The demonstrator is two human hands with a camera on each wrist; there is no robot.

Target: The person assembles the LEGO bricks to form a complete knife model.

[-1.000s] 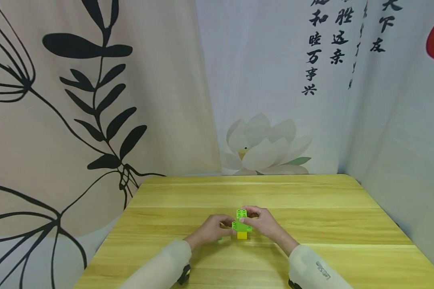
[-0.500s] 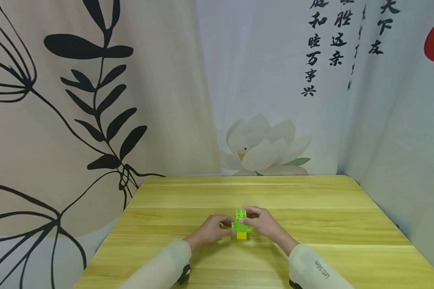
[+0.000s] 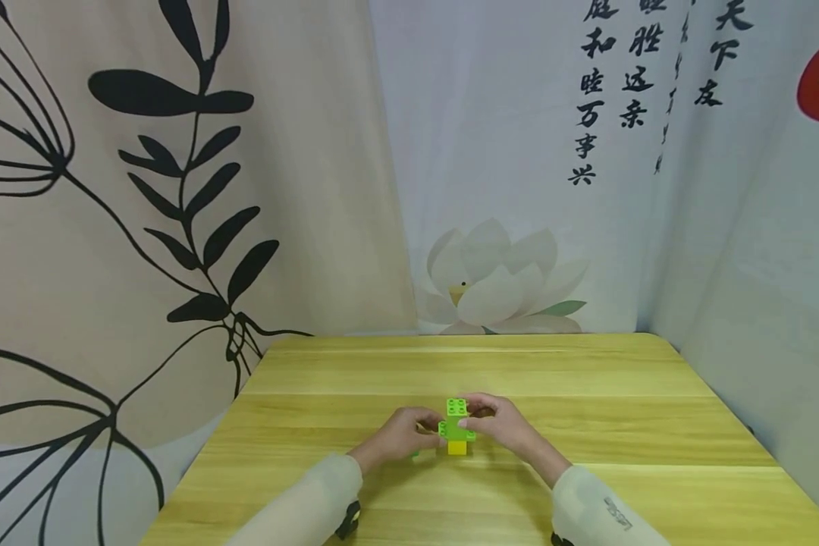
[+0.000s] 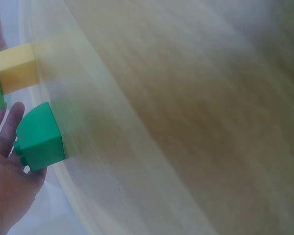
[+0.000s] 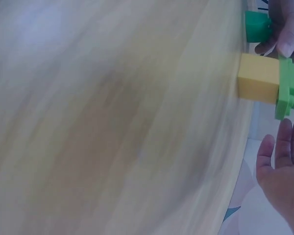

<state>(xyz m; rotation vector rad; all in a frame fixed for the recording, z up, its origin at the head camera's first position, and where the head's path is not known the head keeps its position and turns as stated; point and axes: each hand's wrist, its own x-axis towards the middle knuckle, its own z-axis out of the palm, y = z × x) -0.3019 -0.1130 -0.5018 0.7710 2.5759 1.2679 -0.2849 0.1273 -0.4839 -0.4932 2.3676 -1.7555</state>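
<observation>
A stack of toy building bricks stands upright on the table in the head view. Its base is a yellow brick [image 3: 457,448], with a wider light-green studded plate [image 5: 283,90] above it and a light-green brick [image 3: 456,409] on top. My left hand [image 3: 403,434] pinches the plate's left end, its thumb on the near side. My right hand [image 3: 501,421] holds the upper light-green part from the right, thumb in front and fingers partly hidden behind. Beneath my left palm a dark-green curved brick [image 4: 40,137] stands on the table, mostly hidden in the head view.
The wooden table [image 3: 587,409] extends round both hands. Behind it hangs a printed curtain [image 3: 327,189] with leaves and writing, and a pale curtain [image 3: 757,265] runs along the right side.
My right hand has shifted slightly right, its thumb drawn back to the right edge of the light-green brick. My left hand and the stack stay nearly still. The head view has tilted slightly.
</observation>
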